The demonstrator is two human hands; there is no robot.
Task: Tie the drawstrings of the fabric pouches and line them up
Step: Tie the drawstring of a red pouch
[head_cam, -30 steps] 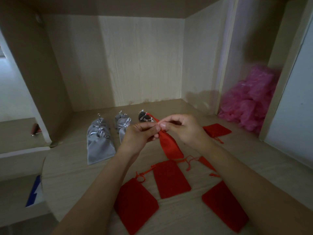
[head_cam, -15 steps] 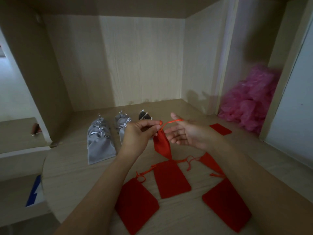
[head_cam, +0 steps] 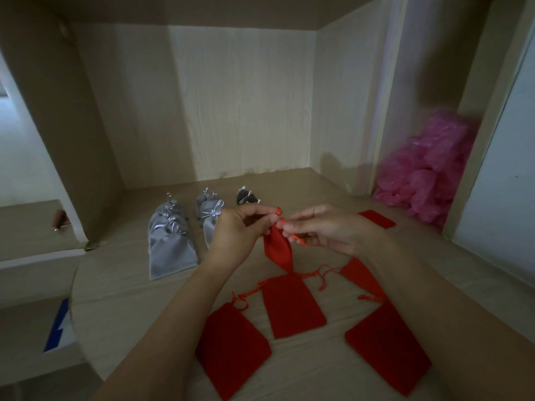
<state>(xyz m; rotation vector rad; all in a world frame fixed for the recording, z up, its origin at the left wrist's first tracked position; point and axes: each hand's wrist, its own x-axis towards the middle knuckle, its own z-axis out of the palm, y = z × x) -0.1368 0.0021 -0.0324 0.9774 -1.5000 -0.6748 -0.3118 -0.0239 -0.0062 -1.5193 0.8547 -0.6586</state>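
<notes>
A red fabric pouch (head_cam: 278, 248) hangs in the air above the wooden shelf (head_cam: 121, 287). My left hand (head_cam: 237, 230) pinches its gathered neck. My right hand (head_cam: 321, 228) pinches the pouch's red drawstring (head_cam: 298, 239) close beside the left fingers. Several flat red pouches lie on the shelf below my arms: one at front left (head_cam: 231, 350), one in the middle (head_cam: 292, 305), one at front right (head_cam: 386, 345), one partly under my right forearm (head_cam: 362, 274), one far right (head_cam: 376, 218). Tied grey pouches (head_cam: 170, 241) stand in rows at the back left, with a dark pouch (head_cam: 247, 196) beside them.
A heap of pink plastic bags (head_cam: 428, 175) fills the compartment at the right. Wooden walls close the shelf at the back and left. A lower ledge at the left carries a small brown object (head_cam: 59, 219). A blue and white thing (head_cam: 59, 325) lies below the shelf edge.
My right hand was spread open half a second ago with the drawstring looped over it; it has now closed on the drawstring next to my left fingers. The pouch hangs slightly lower.
</notes>
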